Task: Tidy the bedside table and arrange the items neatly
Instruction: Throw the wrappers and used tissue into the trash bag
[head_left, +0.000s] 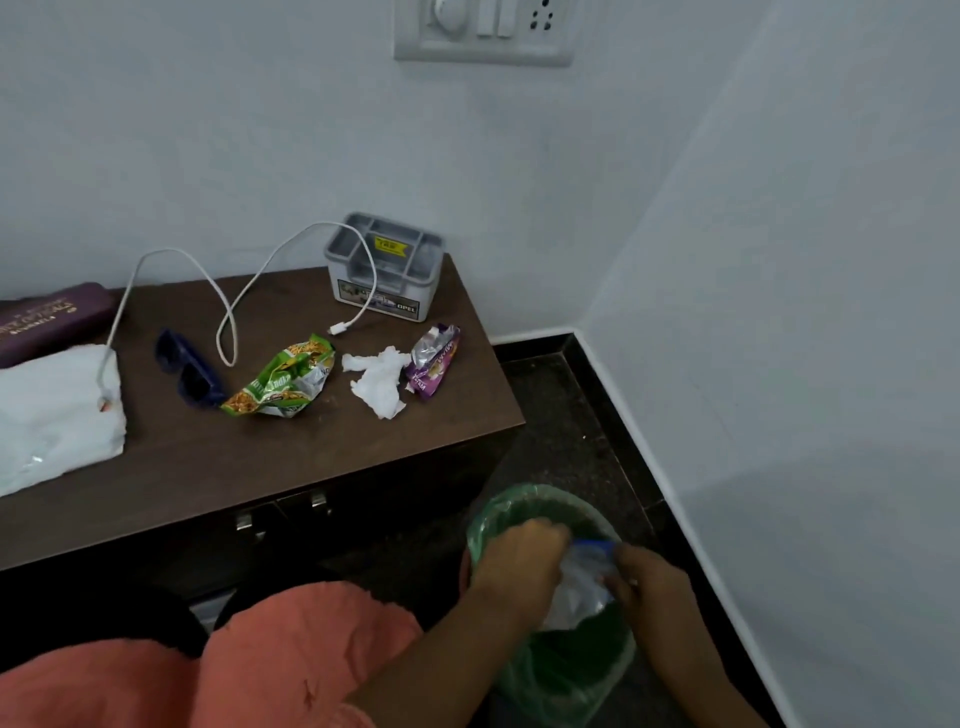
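Note:
Over the green-lined bin (524, 501) on the floor, my left hand (524, 564) and my right hand (647, 579) both grip a crumpled clear plastic bottle with a blue cap (579, 590). On the dark wooden bedside table (291, 457) lie a green snack wrapper (283, 376), a crumpled white tissue (378, 381), a purple wrapper (432, 359), dark blue sunglasses (188, 370) and a looping white charging cable (228, 312). A grey compartment organiser box (385, 267) stands at the table's back right corner.
A white folded cloth (52, 415) and a maroon case (49, 317) sit at the table's left end. A switch plate (483, 31) is on the wall above. The bin stands in the dark floor corner right of the table. My orange garment (208, 670) fills the lower left.

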